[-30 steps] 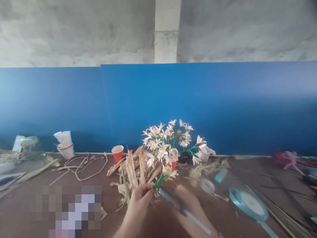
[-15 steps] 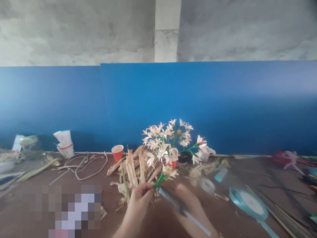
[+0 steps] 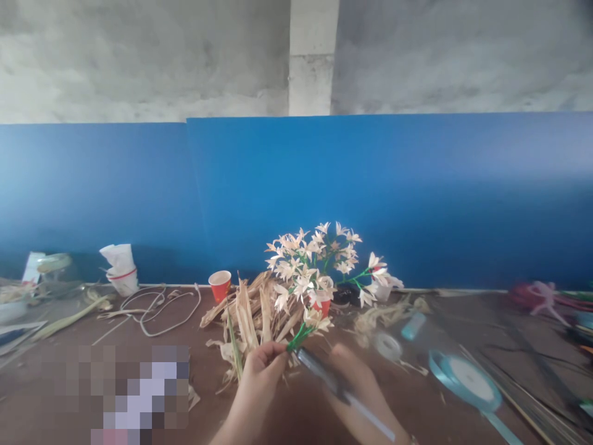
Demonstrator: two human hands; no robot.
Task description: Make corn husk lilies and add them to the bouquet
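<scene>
My left hand [image 3: 260,377] is closed, thumb and forefinger pinching the green stems [image 3: 299,337] of a small spray of cream flowers [image 3: 317,320]. My right hand [image 3: 359,383] wraps round what looks like a dark glue gun [image 3: 319,371], a whitish translucent stick [image 3: 370,418] jutting from its rear. The tool's tip is right beside the stems at my left fingertips; whether it touches them I cannot tell. Just beyond, a large bunch of similar cream flowers [image 3: 303,266] with green stems rises from a red paper cup [image 3: 321,305].
Dry husks [image 3: 250,318] lie behind my left hand, near another red paper cup [image 3: 220,286]. A white cord [image 3: 155,334] loops at left. To the right are a clear tape roll [image 3: 388,347] and a blue ribbon spool [image 3: 470,380]. A blue partition [image 3: 370,173] stands behind.
The tip of the glue gun has shifted very slightly to the right. My left hand and the flower spray stay almost still.
</scene>
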